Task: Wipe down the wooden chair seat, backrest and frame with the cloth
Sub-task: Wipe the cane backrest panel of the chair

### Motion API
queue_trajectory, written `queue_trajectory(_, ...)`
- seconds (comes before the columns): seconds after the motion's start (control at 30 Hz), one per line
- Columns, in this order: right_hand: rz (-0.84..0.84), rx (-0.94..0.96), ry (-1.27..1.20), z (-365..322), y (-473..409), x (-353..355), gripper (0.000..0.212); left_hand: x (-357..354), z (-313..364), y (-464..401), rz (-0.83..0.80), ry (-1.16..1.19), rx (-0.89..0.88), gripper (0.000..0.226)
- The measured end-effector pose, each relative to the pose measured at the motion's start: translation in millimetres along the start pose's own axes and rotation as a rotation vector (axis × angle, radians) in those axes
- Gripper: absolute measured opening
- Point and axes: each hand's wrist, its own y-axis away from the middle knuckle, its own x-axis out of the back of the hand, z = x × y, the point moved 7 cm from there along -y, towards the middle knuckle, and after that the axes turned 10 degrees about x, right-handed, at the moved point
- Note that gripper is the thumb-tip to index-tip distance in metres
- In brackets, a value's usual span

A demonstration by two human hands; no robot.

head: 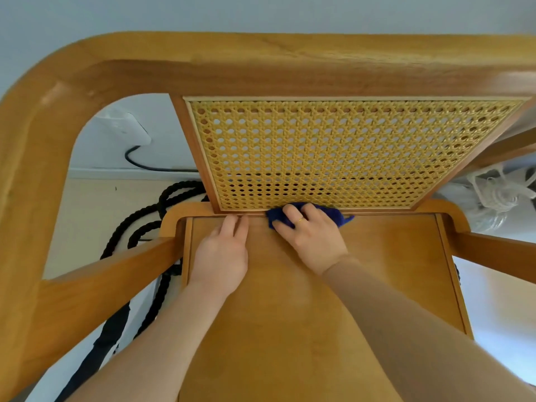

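A wooden chair fills the head view, with a flat seat (290,300), a woven cane backrest (342,152) and a thick curved frame (203,59). My right hand (310,236) presses a dark blue cloth (333,216) against the back edge of the seat, where it meets the bottom of the backrest; its fingers curl over the cloth. My left hand (223,256) lies flat on the seat to the left of it, fingertips touching the same back edge.
A black rope (150,221) and a black cable (139,163) lie on the floor behind the chair at the left. A white wall socket (124,126) sits above them. White bundled items (493,195) lie at the right behind the armrest (493,248).
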Motion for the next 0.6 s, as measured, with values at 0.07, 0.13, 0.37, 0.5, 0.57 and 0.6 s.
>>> queue_trajectory(0.07, -0.058, -0.045, -0.032, 0.5, -3.0, -0.1, 0.038, -2.1, -1.5, 1.5, -0.010, -0.016, 0.004, 0.055)
queue_trajectory(0.13, 0.032, -0.010, -0.039, 4.5, -13.3, 23.8, 0.039, -1.3, 0.2, 3.8, -0.046, 0.014, 0.020, 0.054)
queue_trajectory(0.37, 0.604, -0.057, 0.144, 29.8, -90.8, 148.0, 0.026, 2.9, -1.2, 1.9, -0.118, -0.005, 0.070, 0.058)
queue_trajectory(0.5, 0.548, -0.055, 0.131, 23.5, -89.4, 115.1, 0.033, -0.9, -2.0, 4.0, -0.114, -0.009, 0.061, 0.060)
queue_trajectory(0.57, 0.457, -0.012, 0.094, 14.1, -76.1, 80.7, 0.034, -4.0, -5.2, 6.8, -0.082, 0.033, 0.061, 0.061)
queue_trajectory(0.6, 0.391, 0.021, 0.076, 7.6, -67.6, 61.7, 0.035, -4.9, -6.3, 8.2, -0.062, 0.055, 0.054, 0.060)
